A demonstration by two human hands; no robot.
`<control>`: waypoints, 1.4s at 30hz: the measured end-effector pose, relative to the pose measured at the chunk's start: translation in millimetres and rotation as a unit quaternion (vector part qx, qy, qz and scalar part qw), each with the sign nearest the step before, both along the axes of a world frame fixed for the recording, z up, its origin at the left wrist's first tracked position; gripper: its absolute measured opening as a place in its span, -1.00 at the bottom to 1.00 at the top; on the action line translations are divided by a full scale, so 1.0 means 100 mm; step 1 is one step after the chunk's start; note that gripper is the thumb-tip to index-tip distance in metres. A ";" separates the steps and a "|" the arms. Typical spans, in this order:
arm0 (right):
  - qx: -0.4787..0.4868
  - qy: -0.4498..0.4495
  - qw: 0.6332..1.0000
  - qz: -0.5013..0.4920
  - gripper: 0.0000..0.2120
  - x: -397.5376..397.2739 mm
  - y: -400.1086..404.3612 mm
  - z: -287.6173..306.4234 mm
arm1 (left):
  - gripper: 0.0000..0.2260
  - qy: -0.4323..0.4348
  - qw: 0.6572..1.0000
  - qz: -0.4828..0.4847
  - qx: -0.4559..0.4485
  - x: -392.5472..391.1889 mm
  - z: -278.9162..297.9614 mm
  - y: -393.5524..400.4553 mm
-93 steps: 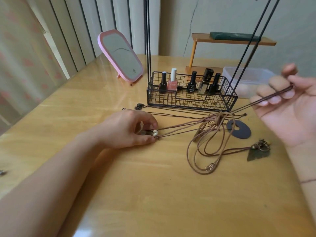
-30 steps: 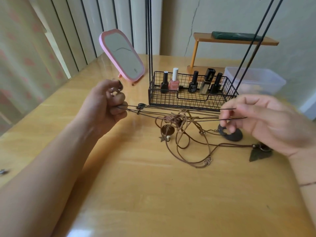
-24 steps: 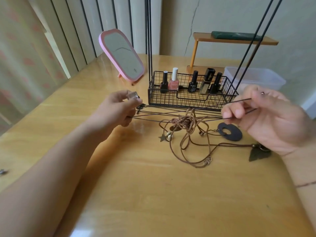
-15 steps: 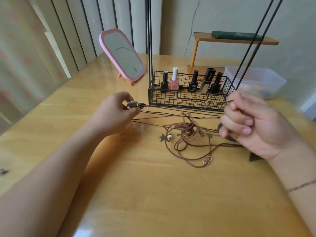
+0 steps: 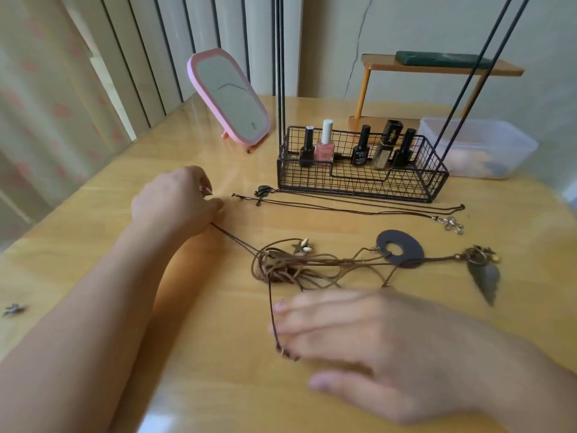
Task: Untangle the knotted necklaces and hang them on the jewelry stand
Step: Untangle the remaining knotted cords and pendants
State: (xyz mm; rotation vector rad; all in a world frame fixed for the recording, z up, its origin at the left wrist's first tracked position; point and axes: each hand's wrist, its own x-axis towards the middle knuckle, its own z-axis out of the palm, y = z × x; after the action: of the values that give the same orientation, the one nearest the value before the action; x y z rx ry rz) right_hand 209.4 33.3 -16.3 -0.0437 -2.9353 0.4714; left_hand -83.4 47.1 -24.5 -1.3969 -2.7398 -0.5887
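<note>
Left hand [image 5: 178, 198], fingers curled, pinches one brown cord [image 5: 232, 237] of the tangled necklaces [image 5: 290, 267]; right hand [image 5: 384, 342], blurred, lies flat-fingered near the tangle, right of the cord's near end.

— Where are we keeping our left hand [image 5: 178, 200]?

— We are holding it far out, back turned up, fingers curling down, forearm stretching across from the lower left.

— And our right hand [image 5: 384, 345]?

— We are keeping it low and near, palm down, blurred. Its fingers [image 5: 312, 307] are lying nearly straight, pointing left, thumb spreading out beneath them.
</note>
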 end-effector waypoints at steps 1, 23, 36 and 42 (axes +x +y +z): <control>-0.007 0.028 0.999 -0.030 -0.73 0.05 0.06 0.04 | -0.79 0.007 1.000 0.005 -0.003 -0.01 0.00 0.00; -0.030 -0.143 0.923 -0.355 -0.80 0.51 0.89 0.07 | -0.65 -0.143 0.789 -0.593 -0.072 0.58 0.00 -0.15; -0.367 0.192 0.849 -0.328 -0.44 0.89 0.95 0.46 | -0.76 -0.349 0.782 -0.516 -0.028 0.40 0.02 -0.11; -0.275 0.105 0.907 -0.300 -0.65 0.82 0.83 0.50 | -0.90 -0.523 0.719 -0.453 0.066 0.37 -0.03 -0.05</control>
State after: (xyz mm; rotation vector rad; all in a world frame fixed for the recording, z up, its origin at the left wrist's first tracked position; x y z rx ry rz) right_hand 291.6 116.7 33.5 -0.8699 -2.3089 1.0779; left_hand -46.1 42.5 -27.4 -3.0278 -2.0421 -2.0990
